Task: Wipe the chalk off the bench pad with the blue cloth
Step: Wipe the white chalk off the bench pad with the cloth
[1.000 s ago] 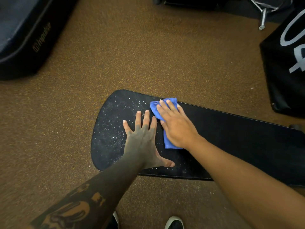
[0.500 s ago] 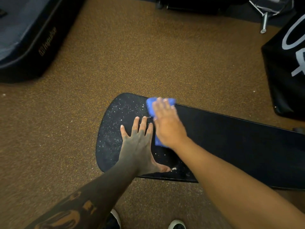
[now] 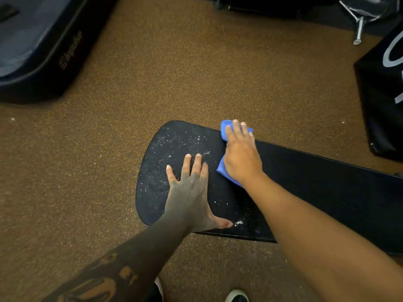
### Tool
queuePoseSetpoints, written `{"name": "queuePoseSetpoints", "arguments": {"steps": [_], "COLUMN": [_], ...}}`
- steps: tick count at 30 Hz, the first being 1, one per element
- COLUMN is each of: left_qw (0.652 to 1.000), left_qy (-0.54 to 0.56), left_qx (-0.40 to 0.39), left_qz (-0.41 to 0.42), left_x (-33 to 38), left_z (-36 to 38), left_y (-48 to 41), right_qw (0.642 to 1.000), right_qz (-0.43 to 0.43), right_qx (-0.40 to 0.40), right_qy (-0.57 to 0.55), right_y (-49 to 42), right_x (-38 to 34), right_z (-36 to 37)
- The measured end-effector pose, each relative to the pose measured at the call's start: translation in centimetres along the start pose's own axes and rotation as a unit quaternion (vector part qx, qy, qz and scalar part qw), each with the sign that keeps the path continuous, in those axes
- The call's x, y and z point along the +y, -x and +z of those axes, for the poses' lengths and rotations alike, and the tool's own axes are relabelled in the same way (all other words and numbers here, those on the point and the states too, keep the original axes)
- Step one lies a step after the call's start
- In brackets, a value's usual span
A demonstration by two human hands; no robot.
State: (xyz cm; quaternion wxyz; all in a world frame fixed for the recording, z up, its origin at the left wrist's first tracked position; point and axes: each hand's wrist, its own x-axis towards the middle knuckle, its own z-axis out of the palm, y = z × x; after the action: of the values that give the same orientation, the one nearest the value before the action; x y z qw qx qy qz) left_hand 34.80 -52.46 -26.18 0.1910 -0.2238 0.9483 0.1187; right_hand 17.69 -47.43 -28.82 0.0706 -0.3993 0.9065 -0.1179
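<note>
A long black bench pad [image 3: 316,184] runs from the middle of the view to the right edge. White chalk specks [image 3: 174,147] dust its rounded left end, and a small clump lies near the front edge by my left thumb. My left hand [image 3: 192,192] lies flat on the pad with straight, spread fingers. My right hand [image 3: 241,155] presses the folded blue cloth [image 3: 224,171] onto the pad near its far edge, fingers laid straight over it. Most of the cloth is hidden under that hand.
Brown speckled carpet [image 3: 196,73] surrounds the pad. A dark blue padded mat [image 3: 39,40] lies at the upper left. A black bag with white lettering [image 3: 383,88] stands at the right, a metal leg [image 3: 358,29] behind it. My shoe tip [image 3: 236,296] shows at the bottom.
My right hand has slid the blue cloth away from my left hand, toward the pad's far edge and slightly right. My left hand has stayed flat in place.
</note>
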Motion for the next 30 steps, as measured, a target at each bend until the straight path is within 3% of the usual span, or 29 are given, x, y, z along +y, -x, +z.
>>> {"name": "queuePoseSetpoints", "arguments": {"steps": [1, 5, 9, 13, 17, 21, 23, 25, 26, 30], "left_qw": [1.0, 1.0, 1.0, 1.0, 1.0, 1.0, 1.0, 0.997, 0.994, 0.976], "left_qy": [0.0, 0.004, 0.001, 0.001, -0.005, -0.008, -0.002, 0.014, 0.02, 0.091], "left_qx": [-0.002, 0.0, -0.005, -0.004, -0.003, 0.006, 0.026, 0.075, 0.102, 0.117], "left_qz": [0.0, 0.003, 0.005, 0.005, 0.003, 0.009, 0.006, -0.016, -0.039, -0.158], "left_x": [0.0, -0.1, -0.1, -0.2, -0.1, -0.6, -1.3, -2.6, -3.5, -6.9], "left_z": [0.0, 0.0, 0.1, 0.2, 0.1, 0.0, 0.0, -0.3, -0.5, -0.6], "left_y": [0.0, -0.1, 0.0, 0.0, 0.0, 0.1, 0.2, 0.1, -0.2, -1.3], "right_qw": [1.0, 0.986, 1.0, 0.982, 0.999, 0.979, 0.989, 0.998, 0.998, 0.982], "right_qz": [0.009, -0.156, -0.019, -0.18, -0.039, -0.186, -0.132, -0.058, -0.062, -0.172], "right_qx": [0.009, -0.061, -0.004, -0.064, -0.013, -0.078, -0.062, -0.031, -0.023, -0.073], "right_qy": [-0.006, -0.004, -0.018, -0.002, 0.012, 0.013, 0.011, 0.006, 0.0, 0.015], "right_y": [0.0, 1.3, 0.0, 1.3, -0.2, 0.9, -0.1, -0.4, -0.1, 2.7], "right_x": [-0.4, -2.2, -1.7, -2.3, -0.6, -1.6, -0.7, -1.0, -1.8, -3.4], "right_z": [0.0, 0.6, 0.2, 0.6, 0.1, 0.6, 0.3, 0.2, 0.3, 0.4]}}
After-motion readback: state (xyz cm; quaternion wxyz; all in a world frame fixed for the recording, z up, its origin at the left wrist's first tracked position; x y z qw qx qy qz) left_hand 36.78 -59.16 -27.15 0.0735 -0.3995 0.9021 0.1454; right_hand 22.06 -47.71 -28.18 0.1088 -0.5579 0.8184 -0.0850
